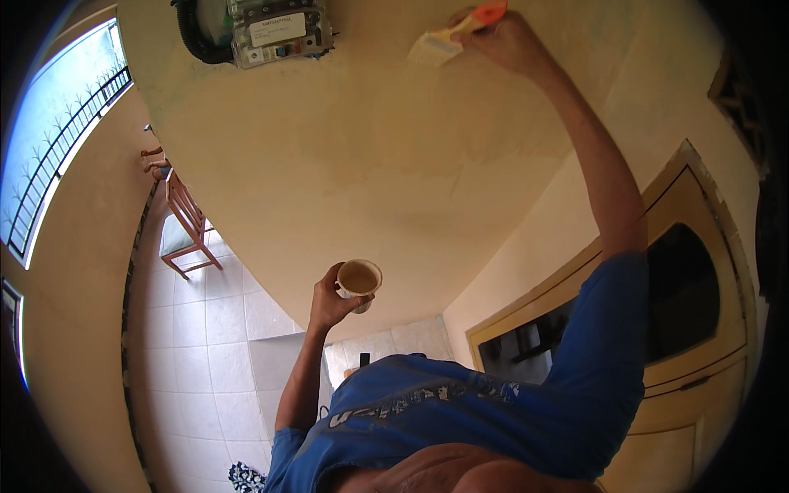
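Observation:
My right hand (511, 45) is raised high and closed on a paintbrush (444, 43) with a pale handle, an orange end and light bristles. The bristles are against or very close to the cream wall (362, 164); which of the two I cannot tell. Lower down, my left hand (330, 302) has its fingers wrapped round a small cup (360, 278). The cup is upright and holds a beige liquid that looks like paint. Damp-looking, uneven patches show on the wall below the brush.
A meter box (275, 29) with a black corrugated hose (196, 33) sits on the wall left of the brush. A wooden chair (187, 226) stands on the tiled floor (193, 320) at left. Yellow doors (666, 419) with dark glass are at right; a railed window (62, 148) is far left.

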`<action>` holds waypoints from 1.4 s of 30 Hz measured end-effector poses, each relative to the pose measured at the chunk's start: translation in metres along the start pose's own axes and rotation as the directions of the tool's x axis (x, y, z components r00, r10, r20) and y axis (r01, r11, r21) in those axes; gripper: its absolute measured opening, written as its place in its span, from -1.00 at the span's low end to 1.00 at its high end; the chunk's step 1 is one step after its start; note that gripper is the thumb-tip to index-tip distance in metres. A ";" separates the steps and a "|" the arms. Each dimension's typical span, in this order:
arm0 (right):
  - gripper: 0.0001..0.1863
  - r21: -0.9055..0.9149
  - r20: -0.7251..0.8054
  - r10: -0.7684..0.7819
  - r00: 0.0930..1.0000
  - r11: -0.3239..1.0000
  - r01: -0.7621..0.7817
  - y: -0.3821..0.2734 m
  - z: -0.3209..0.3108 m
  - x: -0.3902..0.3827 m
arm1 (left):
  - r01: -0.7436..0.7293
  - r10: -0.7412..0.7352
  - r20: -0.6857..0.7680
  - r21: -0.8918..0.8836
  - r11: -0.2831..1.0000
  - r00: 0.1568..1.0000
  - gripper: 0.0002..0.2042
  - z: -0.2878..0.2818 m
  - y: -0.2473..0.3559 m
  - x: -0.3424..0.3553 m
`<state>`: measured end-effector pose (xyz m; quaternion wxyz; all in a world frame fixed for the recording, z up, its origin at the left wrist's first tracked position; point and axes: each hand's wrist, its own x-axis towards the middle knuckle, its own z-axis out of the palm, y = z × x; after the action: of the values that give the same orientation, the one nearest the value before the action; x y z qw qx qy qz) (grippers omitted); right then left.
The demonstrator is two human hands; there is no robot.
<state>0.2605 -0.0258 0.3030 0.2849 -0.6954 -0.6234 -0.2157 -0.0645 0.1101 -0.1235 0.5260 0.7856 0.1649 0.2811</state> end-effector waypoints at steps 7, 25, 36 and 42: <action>-0.82 -0.195 -0.224 -0.085 0.971 0.980 0.040 -0.049 -0.109 0.062 | -0.033 0.032 -0.026 -0.024 0.999 0.999 -0.21 0.008 -0.010 0.004; -0.78 -0.612 -0.297 -0.674 0.676 0.678 0.407 0.008 -0.068 0.019 | -0.039 0.038 -0.037 -0.033 0.999 0.999 -0.22 -0.001 -0.012 0.001; -0.79 -0.032 -0.175 -0.063 0.983 0.998 0.058 0.010 -0.061 -0.051 | -0.059 0.059 0.014 -0.026 0.998 0.998 -0.19 0.008 -0.011 0.009; -0.81 -0.117 -0.174 0.050 0.983 0.990 -0.072 -0.025 -0.090 0.035 | -0.032 0.032 0.016 -0.015 0.999 0.999 -0.23 -0.001 -0.004 0.005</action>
<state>0.2452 -0.0585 0.3961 0.3003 -0.7095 -0.5606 -0.3037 -0.0614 0.1148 -0.1252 0.5286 0.7864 0.1462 0.2844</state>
